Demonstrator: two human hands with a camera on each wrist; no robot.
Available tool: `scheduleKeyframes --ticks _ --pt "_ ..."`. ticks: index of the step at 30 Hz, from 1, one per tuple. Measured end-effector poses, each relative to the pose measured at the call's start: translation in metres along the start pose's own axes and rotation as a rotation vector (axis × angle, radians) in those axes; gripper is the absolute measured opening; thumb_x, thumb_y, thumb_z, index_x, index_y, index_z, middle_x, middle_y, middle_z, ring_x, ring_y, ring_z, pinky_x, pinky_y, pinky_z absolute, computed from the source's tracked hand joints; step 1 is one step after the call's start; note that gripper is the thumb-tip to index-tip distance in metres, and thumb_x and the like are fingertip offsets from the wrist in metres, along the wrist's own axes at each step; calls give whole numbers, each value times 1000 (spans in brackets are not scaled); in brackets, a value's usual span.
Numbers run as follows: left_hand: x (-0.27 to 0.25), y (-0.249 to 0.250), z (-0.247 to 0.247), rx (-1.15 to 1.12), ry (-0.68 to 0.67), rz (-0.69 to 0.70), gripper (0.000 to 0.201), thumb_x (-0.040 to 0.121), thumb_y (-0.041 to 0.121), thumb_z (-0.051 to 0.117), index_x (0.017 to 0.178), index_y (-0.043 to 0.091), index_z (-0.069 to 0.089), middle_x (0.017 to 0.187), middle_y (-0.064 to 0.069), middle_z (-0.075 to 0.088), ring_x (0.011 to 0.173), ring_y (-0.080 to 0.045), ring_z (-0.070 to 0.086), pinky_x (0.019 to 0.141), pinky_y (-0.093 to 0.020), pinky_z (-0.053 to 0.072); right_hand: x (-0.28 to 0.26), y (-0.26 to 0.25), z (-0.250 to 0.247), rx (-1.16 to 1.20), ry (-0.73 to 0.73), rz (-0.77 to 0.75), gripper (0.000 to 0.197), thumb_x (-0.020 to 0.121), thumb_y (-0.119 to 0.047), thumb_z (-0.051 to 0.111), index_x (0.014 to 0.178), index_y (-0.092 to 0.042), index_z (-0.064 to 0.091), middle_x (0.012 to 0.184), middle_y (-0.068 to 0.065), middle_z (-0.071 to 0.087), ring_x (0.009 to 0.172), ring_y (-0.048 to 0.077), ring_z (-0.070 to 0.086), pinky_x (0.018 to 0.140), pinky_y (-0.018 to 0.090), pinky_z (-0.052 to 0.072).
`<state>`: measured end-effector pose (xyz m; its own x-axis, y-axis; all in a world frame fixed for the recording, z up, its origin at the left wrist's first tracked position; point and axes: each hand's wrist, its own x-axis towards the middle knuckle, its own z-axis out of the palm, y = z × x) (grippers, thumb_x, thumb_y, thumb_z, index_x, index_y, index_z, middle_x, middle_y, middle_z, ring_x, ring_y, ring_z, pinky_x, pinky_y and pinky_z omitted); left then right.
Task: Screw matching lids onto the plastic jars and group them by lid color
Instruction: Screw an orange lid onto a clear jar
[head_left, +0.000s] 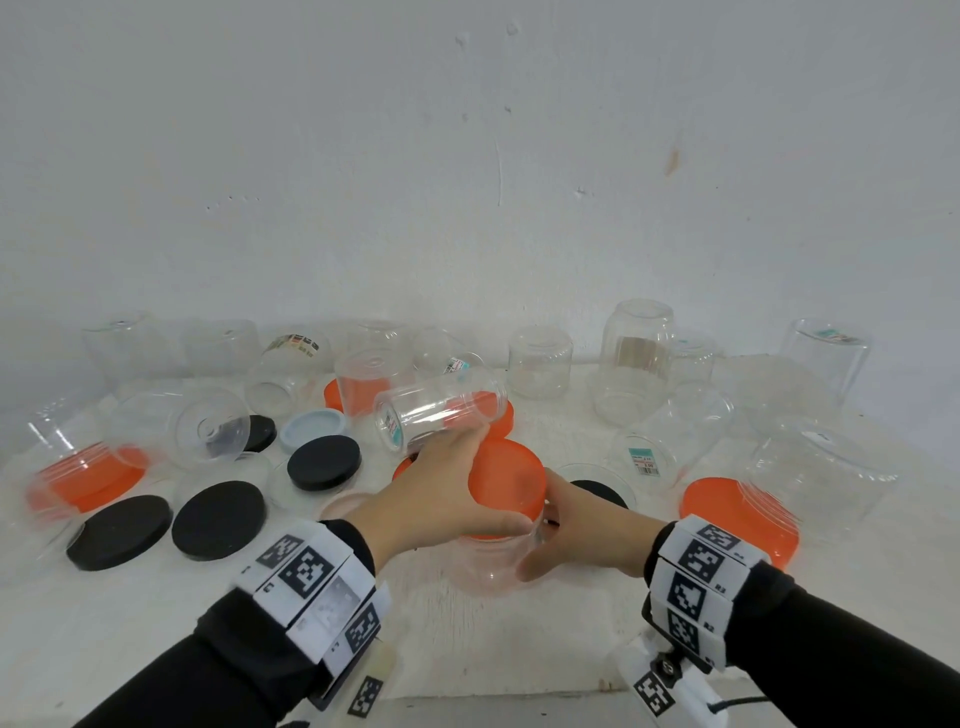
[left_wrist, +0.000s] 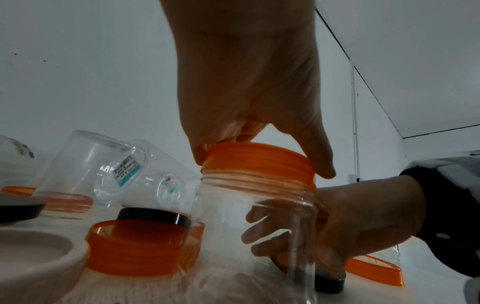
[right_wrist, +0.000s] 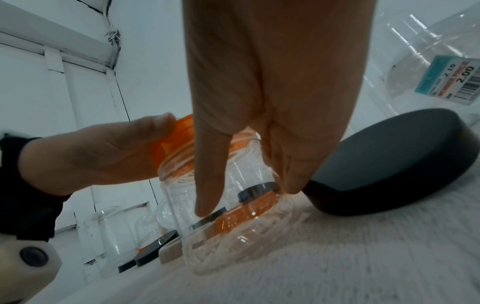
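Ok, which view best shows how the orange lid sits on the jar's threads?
The left wrist view: the orange lid sits on the jar mouth with bare threads visible below its rim. The head view shows mainly the lid's top. In the right wrist view the right hand hides most of it.

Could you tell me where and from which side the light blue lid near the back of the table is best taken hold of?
Judging from the head view, take the light blue lid by its outer rim from above, thumb opposite fingers. It lies flat and low, so only the rim offers a grip. Black lids and clear jars crowd its sides, making a sideways approach awkward.
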<state>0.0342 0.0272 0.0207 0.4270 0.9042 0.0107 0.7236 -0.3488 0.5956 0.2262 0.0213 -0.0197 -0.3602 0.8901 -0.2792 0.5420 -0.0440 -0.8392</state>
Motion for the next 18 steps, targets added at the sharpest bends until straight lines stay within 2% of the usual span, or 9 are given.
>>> scheduleKeyframes --ticks 3,9,11,14,16,18 --pt "2 -2 2 8 1 -9 109 62 64 78 150 33 21 142 13 36 128 -10 38 107 -36 40 0 1 -1 24 -3 0 98 65 -9 86 142 -28 29 132 -9 54 126 12 48 110 38 39" --pt "1 -3 6 45 22 26 117 59 67 77 151 40 11 144 11 35 130 -13 36 106 -39 41 1 4 -2 12 1 1 101 63 -16 88 143 -31 28 133 -10 53 126 12 47 110 40 38" --pt "0 -3 8 78 25 23 118 59 67 77 151 36 10 146 9 32 132 -13 31 107 -37 38 1 5 -1 10 0 4 100 63 -18 88 142 -31 29 132 -10 53 126 11 48 109 38 39" --pt "-1 -4 8 75 25 -1 117 59 65 78 151 31 13 146 8 32 132 -12 29 103 -28 33 1 5 -1 0 0 7 97 64 -18 88 141 -31 30 129 -14 53 122 7 49 106 31 41" --pt "-1 -3 7 63 19 -15 118 59 63 79 151 30 12 145 8 31 134 -13 29 104 -28 33 1 4 -1 -11 0 10 95 65 -18 87 140 -31 30 128 -14 53 121 6 49 103 28 41" --pt "-1 -2 7 50 9 -24 120 58 62 80 151 30 11 146 7 30 134 -14 29 107 -32 34 1 4 -1 -19 1 19 95 65 -17 87 140 -31 29 130 -12 52 123 8 48 105 30 40"
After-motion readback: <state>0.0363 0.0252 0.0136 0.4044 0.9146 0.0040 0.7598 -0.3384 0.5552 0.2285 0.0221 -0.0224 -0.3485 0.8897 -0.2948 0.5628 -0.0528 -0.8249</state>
